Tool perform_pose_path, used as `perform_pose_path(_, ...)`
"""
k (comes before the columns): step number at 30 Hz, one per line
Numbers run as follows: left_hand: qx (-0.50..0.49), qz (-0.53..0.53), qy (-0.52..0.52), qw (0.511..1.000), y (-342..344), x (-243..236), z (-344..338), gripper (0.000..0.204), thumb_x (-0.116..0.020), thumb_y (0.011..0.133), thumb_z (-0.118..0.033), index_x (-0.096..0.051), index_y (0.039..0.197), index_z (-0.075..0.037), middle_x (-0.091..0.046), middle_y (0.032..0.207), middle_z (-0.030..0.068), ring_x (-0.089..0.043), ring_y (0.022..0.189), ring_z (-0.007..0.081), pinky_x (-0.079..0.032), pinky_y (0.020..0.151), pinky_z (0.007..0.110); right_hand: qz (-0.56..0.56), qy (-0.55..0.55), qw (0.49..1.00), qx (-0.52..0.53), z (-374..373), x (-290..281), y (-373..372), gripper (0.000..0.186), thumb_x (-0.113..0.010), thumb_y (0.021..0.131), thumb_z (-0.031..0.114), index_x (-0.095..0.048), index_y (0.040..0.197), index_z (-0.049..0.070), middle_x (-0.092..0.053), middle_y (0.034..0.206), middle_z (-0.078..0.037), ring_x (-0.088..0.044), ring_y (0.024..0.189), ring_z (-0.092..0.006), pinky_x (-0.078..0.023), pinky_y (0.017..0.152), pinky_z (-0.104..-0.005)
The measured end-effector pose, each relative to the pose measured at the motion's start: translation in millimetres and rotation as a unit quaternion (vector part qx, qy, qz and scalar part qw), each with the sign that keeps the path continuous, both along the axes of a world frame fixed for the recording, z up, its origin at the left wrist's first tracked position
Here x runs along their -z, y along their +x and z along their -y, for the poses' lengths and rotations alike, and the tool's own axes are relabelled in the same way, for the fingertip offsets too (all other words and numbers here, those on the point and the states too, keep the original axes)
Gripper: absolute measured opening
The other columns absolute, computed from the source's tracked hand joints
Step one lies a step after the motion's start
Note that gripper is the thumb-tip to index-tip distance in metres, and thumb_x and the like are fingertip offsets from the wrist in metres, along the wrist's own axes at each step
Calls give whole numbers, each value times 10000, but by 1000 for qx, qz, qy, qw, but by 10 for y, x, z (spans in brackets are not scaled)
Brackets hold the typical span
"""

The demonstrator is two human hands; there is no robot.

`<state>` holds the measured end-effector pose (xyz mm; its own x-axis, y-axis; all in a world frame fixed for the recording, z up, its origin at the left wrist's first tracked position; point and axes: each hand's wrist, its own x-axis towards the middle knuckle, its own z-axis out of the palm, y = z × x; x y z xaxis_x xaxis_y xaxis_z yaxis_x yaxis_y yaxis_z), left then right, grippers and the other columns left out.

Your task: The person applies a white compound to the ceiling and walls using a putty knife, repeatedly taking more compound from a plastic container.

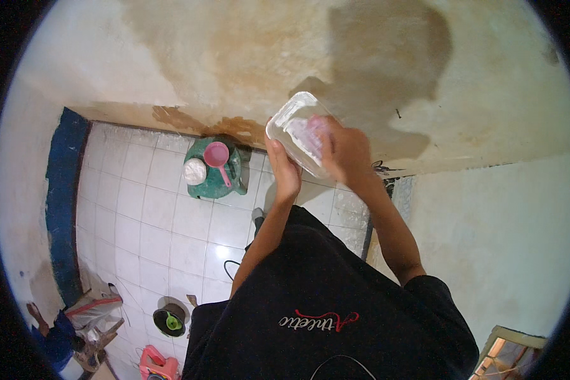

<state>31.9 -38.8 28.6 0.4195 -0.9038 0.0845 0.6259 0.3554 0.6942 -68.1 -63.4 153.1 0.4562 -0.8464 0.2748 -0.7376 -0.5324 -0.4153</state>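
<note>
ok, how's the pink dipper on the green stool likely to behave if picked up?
The pink dipper is probably light and stiff: it looks like plastic. It may feel bowl-heavy, with a wide bowl on a slim handle. A nudge could slide it, as it seems loose on the green stool.

on my feed my left forearm (263,247) slants upward, left hand (286,174) cupped with palm turned inward, right elbow (411,269) bent, right forearm (389,221) angled up and leftward, right hand (346,155) blurred, curled, near the left
</note>
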Motion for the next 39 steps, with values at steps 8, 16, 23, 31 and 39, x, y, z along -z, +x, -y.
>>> perform_pose_path(8, -27, -149, 98, 984, -150, -158, 16, 552, -239, 1032, -418, -392, 1346, 9, -500, 1286, 144, -506, 1169, 243, -391, 1012, 358, 46, -33, 997, 49, 66, -334, -90, 175, -572, 883, 121, -654, 1015, 39, -608, 716, -224, -611, 608, -367, -452, 539, -409)
perform_pose_path(16, -109, 15, 82, 991, -230, -215, 15, 534, -215, 1039, -380, -393, 1344, 20, -474, 1306, 155, -471, 1190, 251, -366, 1009, 362, -37, -75, 996, 32, -154, 178, 109, 287, -582, 834, 171, -599, 1099, 62, -666, 970, -202, -670, 833, -334, -542, 695, -431)
perform_pose_path(23, -246, 393, 167, 870, -157, 203, 4, 585, -191, 1029, -440, -336, 1383, 2, -427, 1355, 146, -445, 1222, 259, -361, 1022, 404, 48, -59, 997, -15, -303, 354, 137, 224, -614, 782, 66, -635, 1000, 20, -676, 852, -185, -674, 764, -344, -544, 675, -401)
perform_pose_path(31, -125, 26, 71, 989, -46, 135, 52, 595, -193, 1019, -483, -362, 1365, -29, -449, 1319, 133, -476, 1182, 250, -412, 985, 394, 110, -105, 988, 19, -195, 189, 307, 208, -618, 794, 61, -643, 998, 29, -675, 862, -192, -671, 777, -344, -538, 667, -404)
perform_pose_path(39, -166, 5, 96, 981, 50, 83, 49, 567, -244, 1022, -473, -404, 1299, -4, -472, 1241, 150, -487, 1131, 236, -401, 967, 370, 144, -96, 985, 6, -89, 123, 185, 223, -614, 807, 51, -632, 1028, 30, -665, 855, -187, -654, 769, -359, -519, 646, -405)
